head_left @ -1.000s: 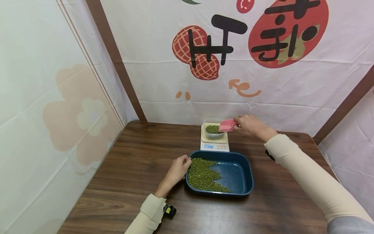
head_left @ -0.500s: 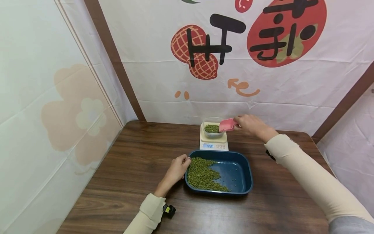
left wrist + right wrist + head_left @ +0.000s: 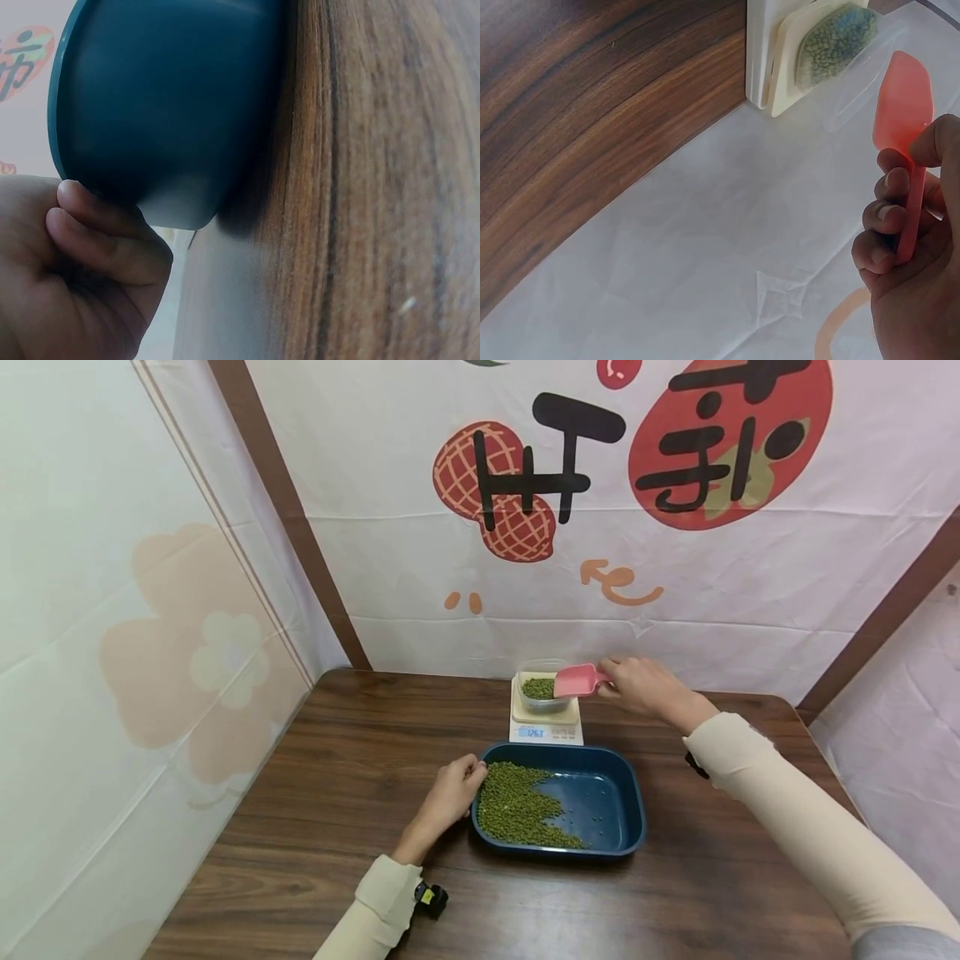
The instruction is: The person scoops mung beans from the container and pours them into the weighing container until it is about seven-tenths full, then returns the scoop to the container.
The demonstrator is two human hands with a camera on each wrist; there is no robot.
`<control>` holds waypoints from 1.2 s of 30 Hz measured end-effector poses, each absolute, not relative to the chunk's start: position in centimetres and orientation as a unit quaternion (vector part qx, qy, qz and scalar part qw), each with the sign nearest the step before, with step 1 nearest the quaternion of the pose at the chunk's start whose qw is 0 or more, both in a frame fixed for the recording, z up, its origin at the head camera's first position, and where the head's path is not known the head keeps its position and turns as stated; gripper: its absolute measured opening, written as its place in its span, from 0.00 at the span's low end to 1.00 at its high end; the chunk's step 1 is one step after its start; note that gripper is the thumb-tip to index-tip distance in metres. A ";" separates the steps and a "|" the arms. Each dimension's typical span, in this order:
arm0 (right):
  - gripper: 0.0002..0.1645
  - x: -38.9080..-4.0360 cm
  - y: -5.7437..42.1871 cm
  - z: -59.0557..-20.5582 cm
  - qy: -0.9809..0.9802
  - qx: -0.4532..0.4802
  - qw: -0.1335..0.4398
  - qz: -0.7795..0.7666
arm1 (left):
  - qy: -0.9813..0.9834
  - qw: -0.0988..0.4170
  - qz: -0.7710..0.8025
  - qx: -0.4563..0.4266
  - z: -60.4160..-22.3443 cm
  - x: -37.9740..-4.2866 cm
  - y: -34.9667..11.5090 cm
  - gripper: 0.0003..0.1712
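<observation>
My left hand (image 3: 452,792) grips the upper left rim of a dark blue tray (image 3: 636,827). Green mung beans (image 3: 517,806) lie mostly in the tray's left half, with a few scattered to the right. In the left wrist view, curled fingers (image 3: 112,247) meet the tray's outer wall (image 3: 172,105). Farther back, my right hand (image 3: 641,685) holds a pink scoop (image 3: 576,681) by its handle, tilted over the right rim of a clear plastic container (image 3: 536,704). More mung beans (image 3: 836,45) sit inside that container. It stands on a white kitchen scale (image 3: 564,717).
The scale's lit display (image 3: 532,733) faces me, its digits too small to read surely. Dark wooden tabletop (image 3: 360,760) surrounds the tray. A printed white cloth (image 3: 405,577) hangs right behind the table's back edge, close to the scale.
The scoop has shifted and turned slightly above the container. Digits on the scale's display have changed. The left hand stays on the tray's rim, and the whole head view has drifted a little.
</observation>
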State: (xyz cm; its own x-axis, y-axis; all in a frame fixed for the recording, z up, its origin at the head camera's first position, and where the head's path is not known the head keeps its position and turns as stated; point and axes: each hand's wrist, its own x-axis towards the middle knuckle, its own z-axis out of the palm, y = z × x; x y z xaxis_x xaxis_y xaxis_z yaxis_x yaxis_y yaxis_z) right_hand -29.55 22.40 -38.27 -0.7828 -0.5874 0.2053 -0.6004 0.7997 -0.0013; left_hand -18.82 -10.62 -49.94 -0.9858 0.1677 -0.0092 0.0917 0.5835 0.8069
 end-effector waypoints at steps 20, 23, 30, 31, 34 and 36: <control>0.07 -26.6 22.2 -38.5 -0.912 0.379 0.149 0.044 | 0.886 0.043 0.456 0.068 -50.1 -18.8 -10.8 0.19; 0.07 -26.1 22.2 -38.6 -0.907 0.388 0.155 0.045 | 0.886 0.040 0.458 0.068 -50.0 -18.9 -10.8 0.19; 0.05 -24.8 22.3 -38.9 -0.907 0.394 0.142 0.043 | 0.886 0.043 0.457 0.069 -50.1 -19.0 -10.7 0.19; 0.05 -24.6 22.3 -38.9 -0.908 0.394 0.137 0.043 | 0.886 0.043 0.457 0.069 -50.1 -19.0 -10.7 0.19; 0.04 -24.0 22.3 -38.9 -0.910 0.394 0.125 0.045 | 0.885 0.043 0.458 0.068 -50.1 -19.0 -10.7 0.19; 0.04 -23.7 22.3 -39.0 -0.909 0.397 0.116 0.048 | 0.885 0.043 0.459 0.068 -50.0 -18.9 -10.6 0.19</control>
